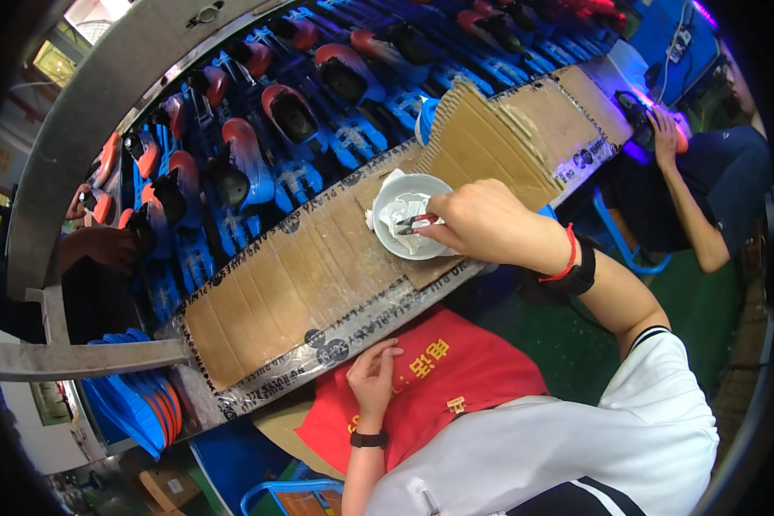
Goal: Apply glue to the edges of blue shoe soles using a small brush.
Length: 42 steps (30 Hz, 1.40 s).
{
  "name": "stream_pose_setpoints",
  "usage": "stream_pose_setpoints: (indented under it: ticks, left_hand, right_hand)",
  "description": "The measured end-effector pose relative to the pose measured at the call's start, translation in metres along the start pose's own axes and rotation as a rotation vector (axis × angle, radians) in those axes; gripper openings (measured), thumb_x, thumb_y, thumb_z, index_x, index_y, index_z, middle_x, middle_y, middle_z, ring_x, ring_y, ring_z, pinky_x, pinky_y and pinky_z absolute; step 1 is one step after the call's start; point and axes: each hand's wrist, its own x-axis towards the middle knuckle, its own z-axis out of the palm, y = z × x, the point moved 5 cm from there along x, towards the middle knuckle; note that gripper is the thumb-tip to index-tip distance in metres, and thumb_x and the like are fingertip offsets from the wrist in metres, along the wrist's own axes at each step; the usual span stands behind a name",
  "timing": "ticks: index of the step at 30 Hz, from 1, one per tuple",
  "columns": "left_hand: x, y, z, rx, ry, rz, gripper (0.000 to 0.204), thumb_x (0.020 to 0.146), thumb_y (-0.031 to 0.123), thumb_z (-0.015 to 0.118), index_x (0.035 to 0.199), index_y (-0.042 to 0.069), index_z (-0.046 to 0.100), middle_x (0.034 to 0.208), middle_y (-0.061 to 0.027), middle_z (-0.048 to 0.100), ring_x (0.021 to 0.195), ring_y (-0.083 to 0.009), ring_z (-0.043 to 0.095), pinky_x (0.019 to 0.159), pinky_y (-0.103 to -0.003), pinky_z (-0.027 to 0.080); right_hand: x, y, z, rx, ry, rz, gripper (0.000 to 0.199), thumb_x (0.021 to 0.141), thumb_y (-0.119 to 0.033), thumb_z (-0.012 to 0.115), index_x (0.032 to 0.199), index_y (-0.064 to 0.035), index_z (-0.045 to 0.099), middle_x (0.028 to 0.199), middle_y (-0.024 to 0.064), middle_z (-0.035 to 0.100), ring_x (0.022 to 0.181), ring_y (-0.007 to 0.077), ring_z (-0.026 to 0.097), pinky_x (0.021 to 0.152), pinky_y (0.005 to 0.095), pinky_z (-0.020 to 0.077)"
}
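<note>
Right hand (483,219) pinches the red tool (418,221), probably light and stiff, we'd grip high; left hand (373,383) slack, empty.

White shirt (507,456), black wristbands (369,439)

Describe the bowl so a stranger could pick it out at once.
Start at the bench beside the rows of red-and-blue shoes. Follow the long cardboard sheet on it rightward to the raised, ragged-edged cardboard piece. Next to that piece, by the right hand, sits the bowl: round, pale grey, with white material inside and a red-and-black tool reaching in.
</note>
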Motion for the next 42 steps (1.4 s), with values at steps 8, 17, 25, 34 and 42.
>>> stream_pose_setpoints:
  ticks: [8, 17, 25, 34, 42]
  left_hand:
    - [-0.001, 0.0, 0.0, -0.001, -0.005, 0.009, 0.016, 0.095, -0.001, 0.058, 0.106, -0.005, 0.068, 0.097, -0.0109, 0.071, 0.087, -0.0156, 0.07, 0.074, -0.024, 0.055]
    - [-0.001, 0.0, 0.0, -0.01, -0.003, 0.0, 0.016, 0.095, -0.001, 0.058, 0.107, -0.006, 0.068, 0.096, -0.011, 0.072, 0.088, -0.0155, 0.07, 0.076, -0.025, 0.055]
    - [-0.001, -0.002, 0.0, 0.011, -0.004, -0.003, 0.016, 0.094, -0.002, 0.058, 0.107, -0.005, 0.068, 0.096, -0.0109, 0.072, 0.088, -0.0156, 0.07, 0.076, -0.024, 0.055]
    - [-0.001, 0.001, 0.001, 0.005, 0.013, 0.019, 0.016, 0.094, -0.002, 0.058, 0.106, -0.006, 0.068, 0.095, -0.0112, 0.072, 0.088, -0.016, 0.07, 0.076, -0.025, 0.055]
    - [-0.001, 0.0, 0.002, 0.009, 0.007, -0.002, 0.016, 0.095, -0.001, 0.059, 0.106, -0.006, 0.068, 0.095, -0.0116, 0.072, 0.088, -0.0159, 0.07, 0.075, -0.025, 0.055]
  right_hand:
    - [0.006, -0.001, 0.016, -0.024, 0.09, 0.024, 0.033, 0.089, -0.027, 0.063, 0.068, -0.0015, 0.067, 0.062, 0.0195, 0.062, 0.06, 0.0364, 0.064, 0.055, 0.0462, 0.0499]
    - [0.012, 0.005, 0.014, -0.017, 0.291, 0.053, 0.039, 0.092, -0.033, 0.062, 0.068, -0.0023, 0.061, 0.056, 0.0194, 0.058, 0.053, 0.0377, 0.06, 0.048, 0.0448, 0.046]
    - [0.004, -0.005, 0.005, 0.084, 0.198, -0.022, 0.036, 0.092, -0.033, 0.063, 0.072, -0.0023, 0.062, 0.059, 0.0183, 0.059, 0.055, 0.0374, 0.06, 0.05, 0.0449, 0.0461]
    - [-0.009, -0.003, -0.012, 0.041, -0.037, -0.271, 0.032, 0.089, -0.028, 0.064, 0.07, -0.002, 0.063, 0.061, 0.0167, 0.06, 0.06, 0.0363, 0.062, 0.054, 0.0444, 0.0475]
    - [-0.001, -0.004, -0.004, 0.031, -0.092, -0.275, 0.034, 0.089, -0.028, 0.064, 0.068, -0.0014, 0.063, 0.062, 0.0171, 0.061, 0.062, 0.0367, 0.062, 0.055, 0.0446, 0.048]
